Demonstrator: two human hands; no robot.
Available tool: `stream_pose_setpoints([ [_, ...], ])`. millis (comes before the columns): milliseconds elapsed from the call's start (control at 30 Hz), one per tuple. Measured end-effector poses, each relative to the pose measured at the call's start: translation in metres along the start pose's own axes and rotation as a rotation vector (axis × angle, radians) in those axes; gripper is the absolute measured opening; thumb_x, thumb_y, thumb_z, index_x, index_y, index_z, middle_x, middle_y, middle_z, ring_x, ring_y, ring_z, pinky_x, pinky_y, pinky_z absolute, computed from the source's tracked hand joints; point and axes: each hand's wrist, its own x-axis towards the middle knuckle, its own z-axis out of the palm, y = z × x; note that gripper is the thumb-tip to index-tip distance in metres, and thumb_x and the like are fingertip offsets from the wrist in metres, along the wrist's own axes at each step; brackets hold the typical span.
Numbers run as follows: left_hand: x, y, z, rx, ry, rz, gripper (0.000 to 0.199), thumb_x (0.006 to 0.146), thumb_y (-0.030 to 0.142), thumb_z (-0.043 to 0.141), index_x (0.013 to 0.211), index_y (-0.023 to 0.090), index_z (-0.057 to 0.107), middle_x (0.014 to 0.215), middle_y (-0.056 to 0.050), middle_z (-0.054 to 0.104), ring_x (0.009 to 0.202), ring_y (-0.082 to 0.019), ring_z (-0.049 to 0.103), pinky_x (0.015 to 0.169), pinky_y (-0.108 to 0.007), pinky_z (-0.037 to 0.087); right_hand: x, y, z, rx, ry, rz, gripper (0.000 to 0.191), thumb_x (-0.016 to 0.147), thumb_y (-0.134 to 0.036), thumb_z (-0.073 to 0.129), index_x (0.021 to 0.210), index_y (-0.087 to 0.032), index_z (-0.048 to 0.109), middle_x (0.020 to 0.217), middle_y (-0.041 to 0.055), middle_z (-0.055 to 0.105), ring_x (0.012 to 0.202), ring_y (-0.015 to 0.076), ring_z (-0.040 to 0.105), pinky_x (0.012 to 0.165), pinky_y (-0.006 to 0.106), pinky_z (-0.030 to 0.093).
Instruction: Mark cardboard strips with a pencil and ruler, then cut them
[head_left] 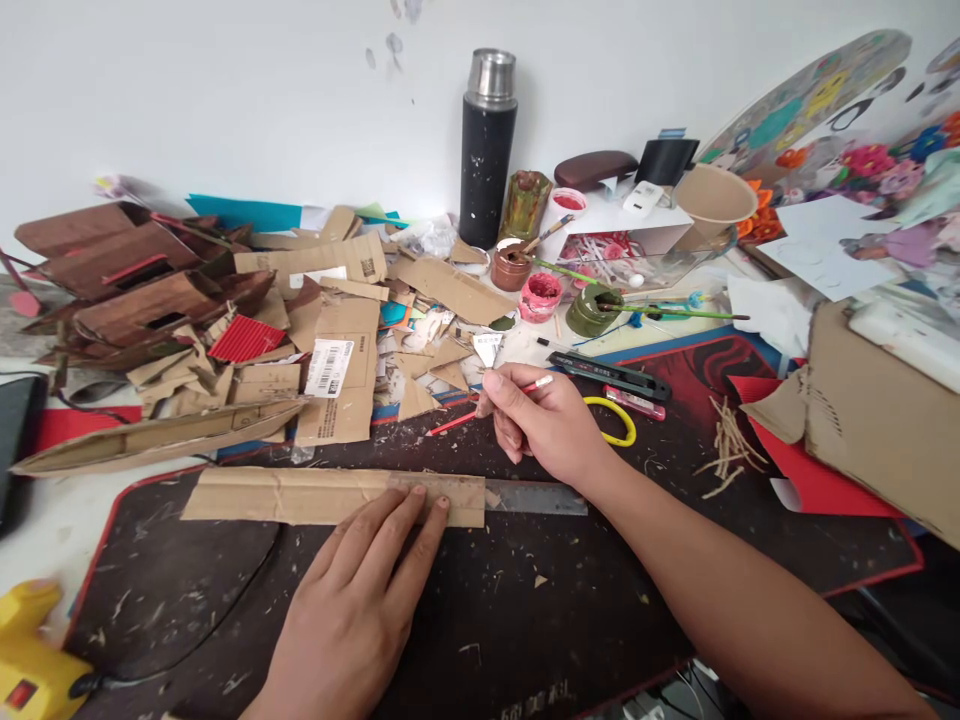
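Observation:
A long cardboard strip (300, 492) lies on the dark mat, with a metal ruler (544, 497) over its right part and sticking out beyond its end. My left hand (367, 575) is spread flat, its fingertips resting on the ruler and strip. Above the ruler, my right hand (536, 420) is closed around a thin red pencil (452, 424), whose tip points left and down. The pencil's other end shows past my fingers. A yellow scissors handle (624, 422) and a black utility knife (607, 375) lie just right of that hand.
Cardboard scraps (442, 290) and brown model boats (135, 270) crowd the back left. Paint jars (540, 297) and a black thermos (487, 150) stand at the back. A yellow glue gun (34, 660) is at the lower left, a cardboard box (885, 410) at the right.

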Motion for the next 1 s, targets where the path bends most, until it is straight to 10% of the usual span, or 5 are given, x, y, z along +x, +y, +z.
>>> stream_pose_setpoints([
  [1000, -0.0007, 0.0006, 0.0002, 0.008, 0.015, -0.015, 0.041, 0.111, 0.013, 0.048, 0.146, 0.015, 0.069, 0.136, -0.015, 0.076, 0.131, -0.031, 0.067, 0.114, -0.044, 0.05, -0.0013, -0.0013, 0.0016, -0.04, 0.003, 0.051, 0.053, 0.1, -0.07, 0.073, 0.082, -0.02, 0.068, 0.048, -0.0086, 0.053, 0.038, 0.0092, 0.049, 0.042, 0.023, 0.036],
])
